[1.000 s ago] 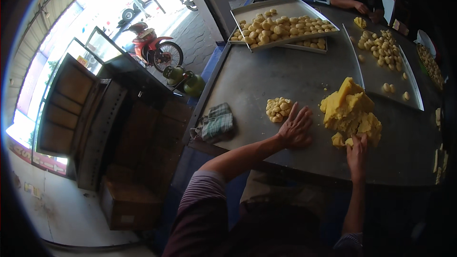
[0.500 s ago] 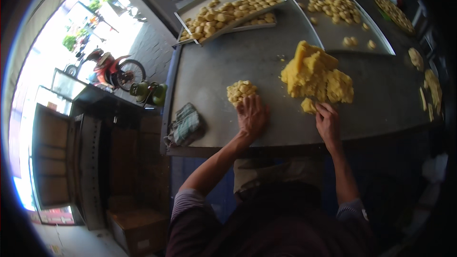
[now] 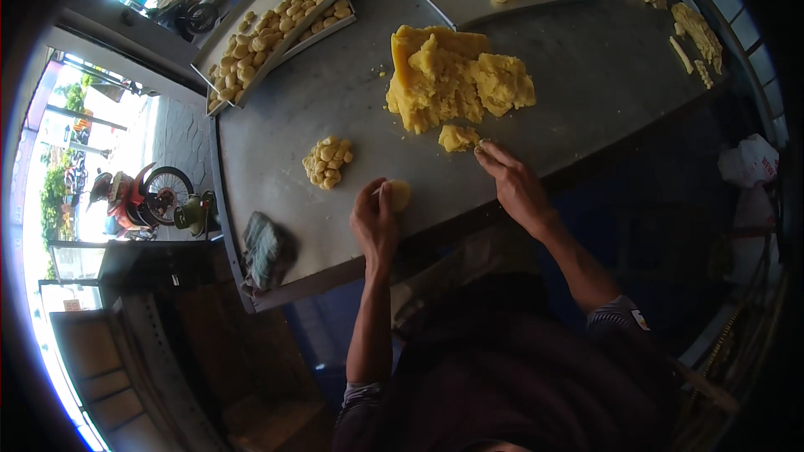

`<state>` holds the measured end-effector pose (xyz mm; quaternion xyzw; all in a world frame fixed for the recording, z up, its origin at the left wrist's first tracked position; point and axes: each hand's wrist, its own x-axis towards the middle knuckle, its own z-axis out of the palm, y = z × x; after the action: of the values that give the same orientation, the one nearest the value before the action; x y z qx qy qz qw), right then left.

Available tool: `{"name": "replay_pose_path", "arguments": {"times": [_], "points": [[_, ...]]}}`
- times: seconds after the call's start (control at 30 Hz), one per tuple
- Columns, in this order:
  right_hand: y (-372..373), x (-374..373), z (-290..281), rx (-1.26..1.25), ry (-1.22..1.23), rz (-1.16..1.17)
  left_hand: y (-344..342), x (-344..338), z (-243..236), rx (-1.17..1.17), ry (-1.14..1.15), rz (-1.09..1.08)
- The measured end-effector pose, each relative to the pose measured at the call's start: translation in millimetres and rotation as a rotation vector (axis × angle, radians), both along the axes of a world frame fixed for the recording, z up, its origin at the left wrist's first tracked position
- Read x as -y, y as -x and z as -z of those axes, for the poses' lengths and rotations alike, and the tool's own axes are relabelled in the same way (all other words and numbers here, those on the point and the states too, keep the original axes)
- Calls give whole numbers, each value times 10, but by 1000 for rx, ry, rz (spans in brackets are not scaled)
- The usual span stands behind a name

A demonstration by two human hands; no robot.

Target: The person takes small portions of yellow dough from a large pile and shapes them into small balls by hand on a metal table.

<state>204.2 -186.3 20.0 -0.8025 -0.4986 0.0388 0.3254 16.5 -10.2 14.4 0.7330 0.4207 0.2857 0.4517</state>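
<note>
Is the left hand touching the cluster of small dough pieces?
Apart. The head view shows a strip of bare tabletop between the left hand and the cluster of small dough pieces, which lies ahead of it to the left.

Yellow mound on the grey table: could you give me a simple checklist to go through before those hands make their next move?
1. Flat pale round at the left hand: ok, it shows beside the thumb.
2. Right hand near the small yellow lump: ok, at its right edge.
3. Right hand gripping that lump: cannot tell, the contact is too small to see.
4. Yellow mound close by: ok, just beyond the lump.
5. Cluster of small pale pieces clear of both hands: ok, left of them.
6. Cloth away from the cluster: ok, at the table's near-left corner.
</note>
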Motion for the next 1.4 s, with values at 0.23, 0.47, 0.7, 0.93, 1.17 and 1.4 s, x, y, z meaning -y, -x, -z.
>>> {"name": "replay_pose_path", "arguments": {"times": [0.23, 0.47, 0.7, 0.93, 1.17, 1.4], "points": [[468, -320, -124, -234, -261, 39, -473, 489, -47, 320, 221, 185], [505, -453, -233, -211, -309, -178, -356, 65, -54, -181, -191, 389], [602, -513, -247, -635, -235, -56, -301, 208, 88, -171, -227, 223], [563, -589, -291, -469, -237, -125, -280, 154, 11, 5, -105, 308], [338, -639, -61, -1013, -235, -99, -255, 122, 26, 71, 1, 377], [344, -688, -120, -410, -18, -136, -287, 152, 23, -6, -184, 467]]}}
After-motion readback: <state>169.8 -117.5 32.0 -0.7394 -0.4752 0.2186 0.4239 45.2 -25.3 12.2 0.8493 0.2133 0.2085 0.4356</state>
